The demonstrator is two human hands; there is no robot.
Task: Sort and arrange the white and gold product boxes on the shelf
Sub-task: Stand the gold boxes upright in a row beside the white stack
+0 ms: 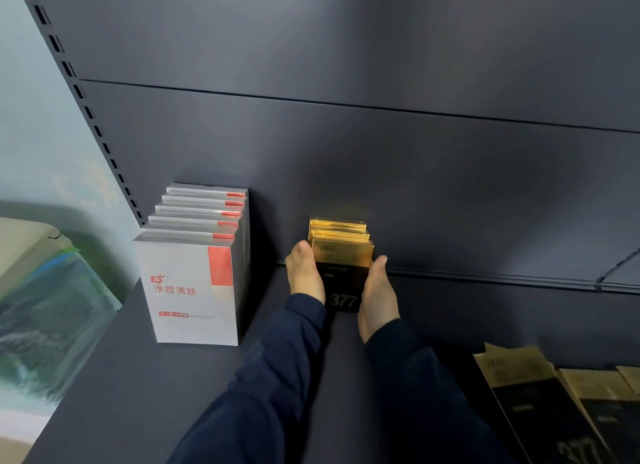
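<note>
Gold ZEZU boxes [341, 252] against the shelf [138, 377] back panel [381, 169], 12 o'clock
Left hand [304, 273] and right hand [377, 293] press flat on the row's sides; white boxes [194, 283] stand at 9 o'clock, open shelf between.

**Both hands flank the gold boxes**

The left hand [304, 273] and right hand [377, 297] press flat against opposite sides of a short row of gold boxes [341, 245]. The row stands upright against the dark back panel [381, 151], and the front box shows "377" on its black lower half. To the left, apart from them, a row of white boxes [194, 283] with red trim stands on the same shelf [138, 377]. At lower right, loose boxes [540, 401] lie tilted. Dark blue sleeves [277, 377] cover both arms.
</note>
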